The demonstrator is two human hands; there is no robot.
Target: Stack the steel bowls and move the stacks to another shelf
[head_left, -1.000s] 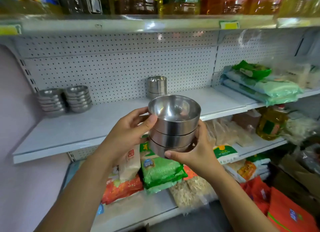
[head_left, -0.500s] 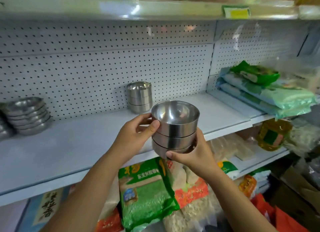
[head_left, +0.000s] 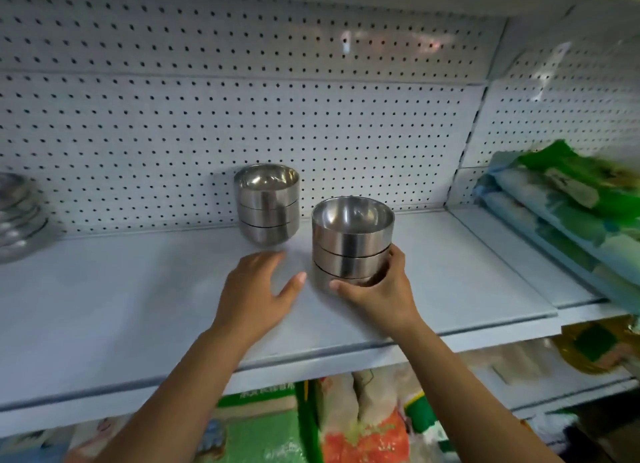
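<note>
Your right hand [head_left: 377, 289] curls around the lower part of a stack of 3 steel bowls [head_left: 353, 241]. The thumb lies across the front of the bottom bowl and the fingers wrap the right side, up to the middle bowl. The stack stands upright, rims up, low against the grey shelf [head_left: 138, 289], toward its right half. You cannot tell from here whether the base is fully down on the surface.

Your left hand [head_left: 258, 286] holds nothing. Its fingers are straight and spread, palm down over the shelf just left of the stack, with the thumb pointing toward the bottom bowl but not touching it. The fingertips are blurred.

Behind and to the left of the held stack, near the white pegboard [head_left: 207, 116], a second stack of 3 bowls [head_left: 266, 206] stands upright, apart from both hands. At the far left edge of the shelf sits a pile of shallower steel dishes [head_left: 17, 216], partly cut off.

On the neighbouring shelf to the right lie green and pale blue bags [head_left: 571, 199]. Below the shelf edge, a green packet [head_left: 263, 428] and an orange and white packet [head_left: 363, 421] show between your forearms.
</note>
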